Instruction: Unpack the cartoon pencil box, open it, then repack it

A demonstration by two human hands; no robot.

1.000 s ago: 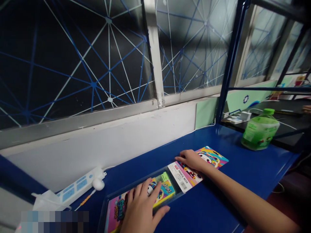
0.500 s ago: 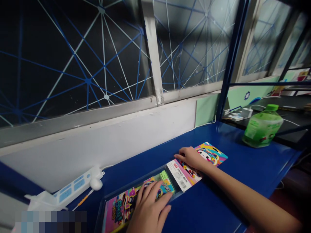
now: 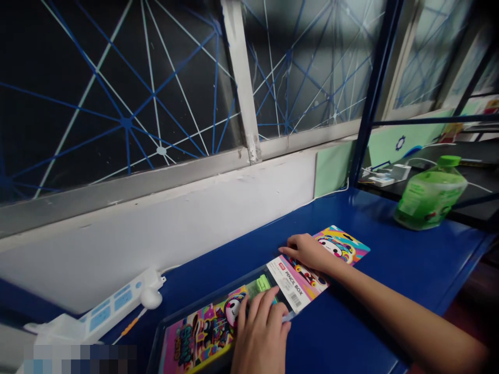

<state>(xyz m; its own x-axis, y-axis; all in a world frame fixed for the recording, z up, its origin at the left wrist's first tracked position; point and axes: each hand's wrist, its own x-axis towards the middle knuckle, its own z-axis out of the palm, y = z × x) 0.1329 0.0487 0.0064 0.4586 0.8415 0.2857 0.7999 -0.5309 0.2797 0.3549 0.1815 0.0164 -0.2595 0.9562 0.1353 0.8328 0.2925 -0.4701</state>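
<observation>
A packaged pencil box [image 3: 202,337] lies aslant on the blue desk, with colourful cartoon print under a clear plastic cover. From its right end runs a printed card [image 3: 286,283] marked "PENCIL BOX", with a cartoon figure and a hanging hole. My left hand [image 3: 261,324] rests over the right part of the plastic cover, fingers apart and bent, holding nothing. My right hand [image 3: 307,253] lies across the card, its fingers curled at the far edge; some fingertips are hidden. Part of the box is covered by my left hand.
A white power strip [image 3: 109,306] with a plugged-in white adapter [image 3: 151,298] and cable lies at the left, against the wall. A green-capped bottle [image 3: 431,195] stands at the back right, near the blue metal post [image 3: 370,93]. Windows line the wall behind.
My left hand has slid right along the cover, showing more of the cartoon print, and its fingers are more bent. My right hand stays on the card. The view has shifted slightly.
</observation>
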